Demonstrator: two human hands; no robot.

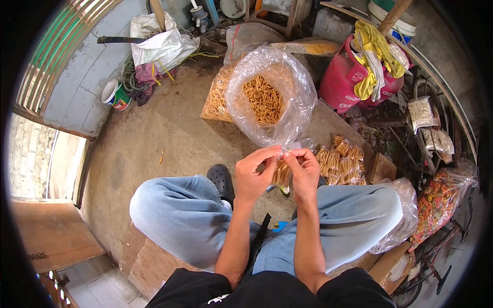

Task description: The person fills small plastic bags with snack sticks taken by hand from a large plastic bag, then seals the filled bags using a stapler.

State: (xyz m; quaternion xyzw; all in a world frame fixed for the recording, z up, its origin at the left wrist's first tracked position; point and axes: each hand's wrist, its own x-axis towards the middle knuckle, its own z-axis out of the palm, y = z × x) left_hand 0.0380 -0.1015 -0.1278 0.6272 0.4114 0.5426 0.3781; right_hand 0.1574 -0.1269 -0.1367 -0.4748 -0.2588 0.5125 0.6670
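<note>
Between my knees, my left hand (252, 173) and my right hand (305, 173) come together, with thumbs and fingers pinching the gathered top of a small clear snack bag (281, 175). Brown stick snacks fill the bag, which hangs below my fingertips and is partly hidden by them. Just beyond my hands stands a large open plastic sack (300, 110) holding loose stick snacks (263, 100). To the right of my right hand, several small filled bags (341, 163) lie in a pile on the floor.
Pink gas cylinders (336, 79) with yellow cloth (372, 51) over them stand at the back right. A bag of colourful snacks (439, 203) is at far right. A white sack (162, 49) and a small paint bucket (116, 95) sit at the back left.
</note>
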